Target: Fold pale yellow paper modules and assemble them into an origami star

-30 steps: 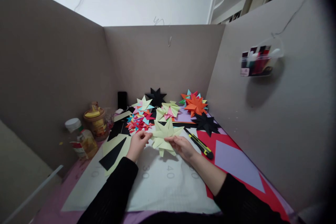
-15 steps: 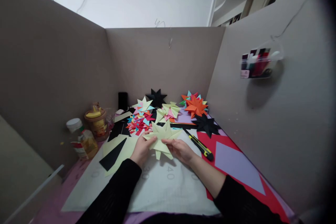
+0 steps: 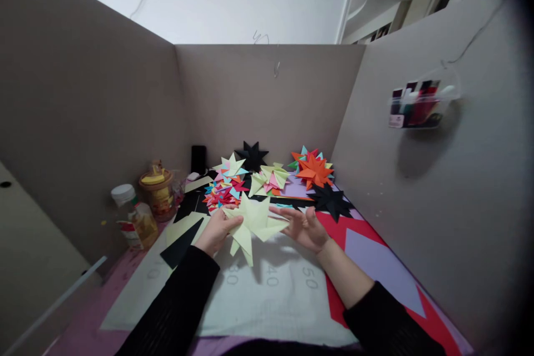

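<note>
A pale yellow folded paper star (image 3: 252, 223) is held up over the white cloth mat, its points spread and its body tilted. My left hand (image 3: 217, 231) pinches the star's left side between thumb and fingers. My right hand (image 3: 304, 228) is beside the star's right points, palm turned up and fingers stretched out; the fingertips lie close to or behind a point, and I cannot tell if they touch. Behind the star sit a pale green and pink folded star (image 3: 269, 179) and a heap of small multicoloured stars (image 3: 225, 192).
Black stars (image 3: 330, 201) and an orange star (image 3: 314, 171) lie at the back right. Red paper (image 3: 340, 289) and a lilac sheet (image 3: 379, 267) cover the right side. A glue bottle-like jar (image 3: 136, 219) and a brown tub (image 3: 158, 194) stand left. Grey panels (image 3: 267, 100) enclose the table.
My right hand has let go of the star's middle, moved right and opened with the palm up. The star has turned and tilted in my left hand.
</note>
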A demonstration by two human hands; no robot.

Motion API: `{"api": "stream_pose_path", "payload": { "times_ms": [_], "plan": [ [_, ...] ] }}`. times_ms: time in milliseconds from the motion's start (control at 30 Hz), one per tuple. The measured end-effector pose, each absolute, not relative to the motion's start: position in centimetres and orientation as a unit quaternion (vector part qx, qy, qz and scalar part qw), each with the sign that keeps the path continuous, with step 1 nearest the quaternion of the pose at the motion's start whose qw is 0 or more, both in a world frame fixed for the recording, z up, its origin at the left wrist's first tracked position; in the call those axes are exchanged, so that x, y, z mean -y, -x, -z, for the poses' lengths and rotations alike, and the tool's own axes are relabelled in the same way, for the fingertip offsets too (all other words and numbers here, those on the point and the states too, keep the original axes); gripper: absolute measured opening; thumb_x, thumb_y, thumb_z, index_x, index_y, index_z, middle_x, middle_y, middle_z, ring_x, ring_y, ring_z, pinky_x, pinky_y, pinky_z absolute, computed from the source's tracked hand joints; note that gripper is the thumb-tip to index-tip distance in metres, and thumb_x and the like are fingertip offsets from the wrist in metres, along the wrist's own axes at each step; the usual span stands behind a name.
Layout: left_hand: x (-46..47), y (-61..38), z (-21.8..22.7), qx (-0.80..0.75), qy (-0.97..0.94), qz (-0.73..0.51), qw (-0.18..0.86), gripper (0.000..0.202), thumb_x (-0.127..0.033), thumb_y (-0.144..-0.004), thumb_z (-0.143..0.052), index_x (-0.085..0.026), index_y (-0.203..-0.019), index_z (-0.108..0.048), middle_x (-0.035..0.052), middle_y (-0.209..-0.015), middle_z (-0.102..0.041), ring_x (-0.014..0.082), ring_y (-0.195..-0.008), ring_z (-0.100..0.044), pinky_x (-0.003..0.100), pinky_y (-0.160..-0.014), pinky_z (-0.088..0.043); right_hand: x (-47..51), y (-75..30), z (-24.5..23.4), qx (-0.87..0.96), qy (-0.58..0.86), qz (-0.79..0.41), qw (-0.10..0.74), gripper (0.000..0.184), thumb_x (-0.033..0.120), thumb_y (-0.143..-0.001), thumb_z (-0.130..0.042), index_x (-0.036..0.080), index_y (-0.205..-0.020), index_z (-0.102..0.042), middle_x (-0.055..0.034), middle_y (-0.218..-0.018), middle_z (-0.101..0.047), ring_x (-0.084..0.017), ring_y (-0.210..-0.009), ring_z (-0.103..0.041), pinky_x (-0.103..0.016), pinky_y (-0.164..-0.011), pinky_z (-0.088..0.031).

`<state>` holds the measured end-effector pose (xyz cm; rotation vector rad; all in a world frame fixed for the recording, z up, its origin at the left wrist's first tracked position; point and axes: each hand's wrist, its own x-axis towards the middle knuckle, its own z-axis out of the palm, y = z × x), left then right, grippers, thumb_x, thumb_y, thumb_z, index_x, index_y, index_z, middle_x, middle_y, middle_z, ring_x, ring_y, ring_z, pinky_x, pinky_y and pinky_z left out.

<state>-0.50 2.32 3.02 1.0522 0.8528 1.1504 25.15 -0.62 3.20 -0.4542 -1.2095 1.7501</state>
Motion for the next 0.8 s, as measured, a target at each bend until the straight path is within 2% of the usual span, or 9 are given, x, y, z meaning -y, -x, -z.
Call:
{"api": "stream_pose_path", "payload": {
  "times_ms": [100,267,367,500,667,800],
  "plan": [
    [-1.8,0.1,-3.0,-0.386,-0.513,-0.459,0.614,0.052,-0.027,-0.058,-0.079,-0.017,-0.101,-0.05,0.0028,-0.076,-0.067,0.0186,-0.063,-0.064,0.027,-0.057,-0.046,0.7,-25.3,-2.9,0.598,0.237,-0.674,0.362,0.079,0.08,-0.063,-0.049,0.019,-0.11,-0.067,-0.0146,-0.132,-0.05,-0.033,-0.121,-0.045,-0.046,-0.098,-0.035],
    [-1.2,-0.6,-3.2,-0.418,-0.567,-0.425,0.568,0.054,-0.028,-0.06,-0.077,-0.017,-0.105,-0.048,0.0012,-0.071,-0.065,0.0167,-0.059,-0.062,0.025,-0.053,-0.045,0.1,-25.0,-1.4,0.742,0.283,-0.55,0.259,0.068,0.069,-0.075,-0.049,0.02,-0.12,-0.061,-0.012,-0.121,-0.06,-0.027,-0.113,-0.052,-0.042,-0.101,-0.032],
    [-1.2,-1.0,-3.0,-0.412,-0.582,-0.426,0.556,0.053,-0.027,-0.061,-0.076,-0.018,-0.105,-0.047,0.0017,-0.073,-0.065,0.0168,-0.062,-0.062,0.024,-0.054,-0.045,0.0,-24.8,-1.2,0.752,0.285,-0.541,0.245,0.064,0.064,-0.078,-0.05,0.02,-0.124,-0.056,-0.0102,-0.12,-0.062,-0.026,-0.11,-0.055,-0.04,-0.098,-0.035],
    [-1.1,-1.5,-2.6,-0.411,-0.59,-0.434,0.542,0.048,-0.027,-0.061,-0.075,-0.018,-0.1,-0.048,0.0015,-0.075,-0.065,0.0169,-0.064,-0.062,0.025,-0.054,-0.045,0.3,-24.5,-1.5,0.742,0.275,-0.557,0.251,0.06,0.057,-0.076,-0.06,0.02,-0.123,-0.057,-0.0076,-0.112,-0.066,-0.023,-0.1,-0.058,-0.036,-0.089,-0.043],
    [-0.8,-1.8,-2.4,-0.428,-0.592,-0.436,0.525,0.048,-0.03,-0.059,-0.077,-0.018,-0.098,-0.05,-0.0001,-0.067,-0.063,0.0163,-0.057,-0.06,0.024,-0.051,-0.044,0.3,-24.5,-1.2,0.745,0.25,-0.569,0.242,0.059,0.052,-0.076,-0.062,0.023,-0.126,-0.053,-0.0072,-0.126,-0.058,-0.022,-0.11,-0.055,-0.034,-0.096,-0.038],
    [-0.9,-1.6,-2.8,-0.407,-0.566,-0.443,0.564,0.053,-0.035,-0.058,-0.078,-0.018,-0.1,-0.05,0.003,-0.073,-0.065,0.0189,-0.063,-0.063,0.027,-0.056,-0.047,0.4,-24.2,-2.1,0.727,0.256,-0.589,0.242,0.058,0.05,-0.078,-0.061,0.023,-0.128,-0.051,-0.0076,-0.129,-0.056,-0.024,-0.109,-0.056,-0.035,-0.094,-0.04]
  ]
}}
